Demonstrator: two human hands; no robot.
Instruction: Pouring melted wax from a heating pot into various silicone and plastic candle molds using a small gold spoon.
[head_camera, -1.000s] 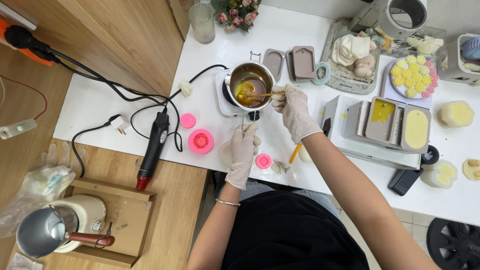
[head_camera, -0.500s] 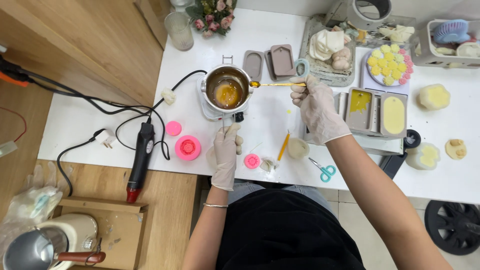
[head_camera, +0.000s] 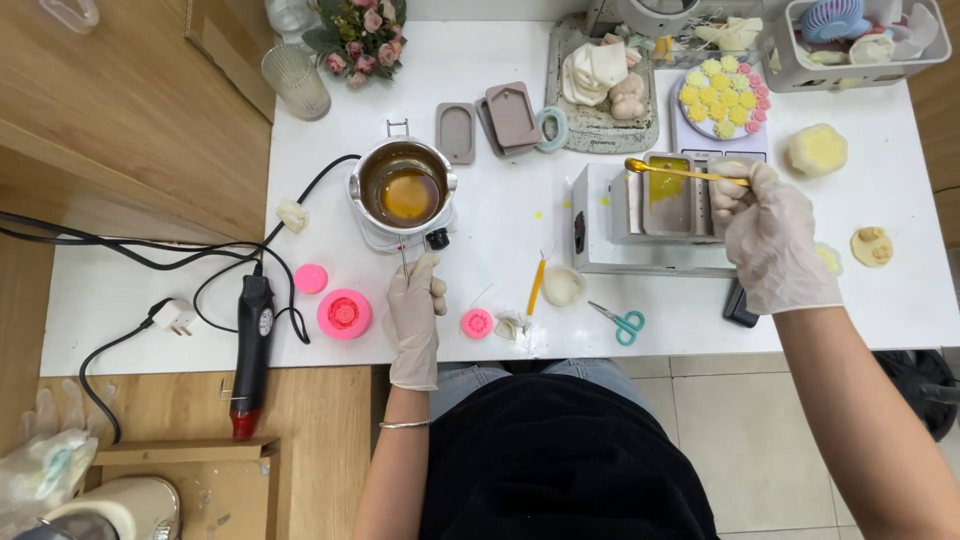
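Observation:
My right hand, in a white glove, holds a gold spoon whose bowl hangs over a grey rectangular mould with yellow liquid in it. That mould sits on a white box-shaped stand. My left hand, also gloved, grips the thin handle of a small metal melting pot holding amber liquid. The pot rests on a white heater base.
A black heat tool with cables lies left. Pink round moulds sit near the front edge, with teal scissors and an orange stick. Grey moulds, flowers, a glass and trays of yellow shapes line the back.
My right hand has carried the spoon from the pot rightward to the grey mould. My left hand stays at the pot handle. The view has shifted.

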